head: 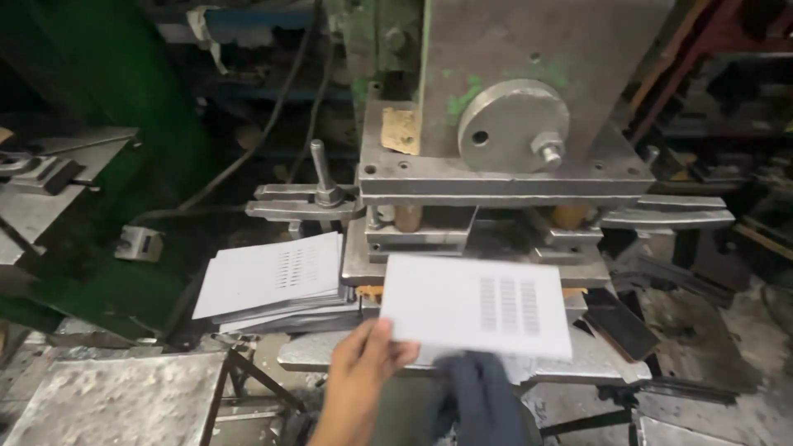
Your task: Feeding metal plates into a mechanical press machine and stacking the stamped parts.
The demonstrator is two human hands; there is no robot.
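Observation:
My left hand (362,370) pinches the lower left corner of a white metal sheet (475,306) with three columns of punched slots. The sheet hangs level in front of the press's die opening (462,235), slightly blurred. A dark blue gloved shape (477,395), apparently my right hand, sits just under the sheet's lower edge; its grip is blurred. A stack of similar punched sheets (273,281) lies to the left of the die, beside my left hand.
The grey press head (529,91) with a round disc and nut looms above the die. An upright clamp bolt (320,175) stands on the left. A rough metal plate (116,400) lies at lower left, and dark scrap pieces (619,324) at the right.

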